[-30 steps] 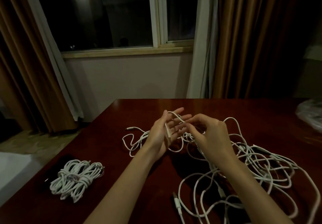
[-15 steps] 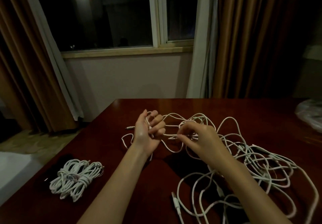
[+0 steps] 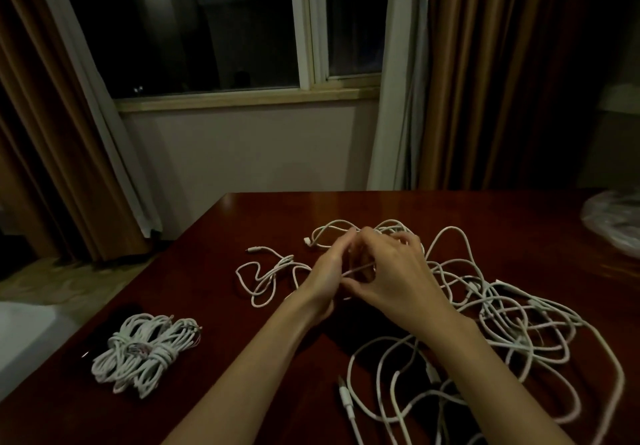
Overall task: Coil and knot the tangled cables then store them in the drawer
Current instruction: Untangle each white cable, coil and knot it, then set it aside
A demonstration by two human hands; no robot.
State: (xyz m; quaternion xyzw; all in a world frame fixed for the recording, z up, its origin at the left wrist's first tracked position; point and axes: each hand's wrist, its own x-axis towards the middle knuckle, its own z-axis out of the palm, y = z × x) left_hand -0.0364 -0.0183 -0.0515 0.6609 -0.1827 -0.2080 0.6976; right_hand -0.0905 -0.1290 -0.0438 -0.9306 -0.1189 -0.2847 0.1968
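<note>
Hands (image 3: 363, 271) now together, cable (image 3: 356, 270) between.

table (image 3: 242, 309): dark red-brown wood, glossy, smooth, lamp glints at 12 o'clock edge | loose cables (image 3: 519, 323): white plastic sheath, smooth, matt-ish | coiled bundle (image 3: 145, 351), 8 o'clock: same white plastic | bag (image 3: 613, 226), 2 o'clock: thin clear plastic, crinkled, shiny | curtains (image 3: 502, 74): brown cloth, matt, pleated

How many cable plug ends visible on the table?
3: one far left of the hands, one beyond the left hand, one at the near edge. The tangle may hide more.
</note>
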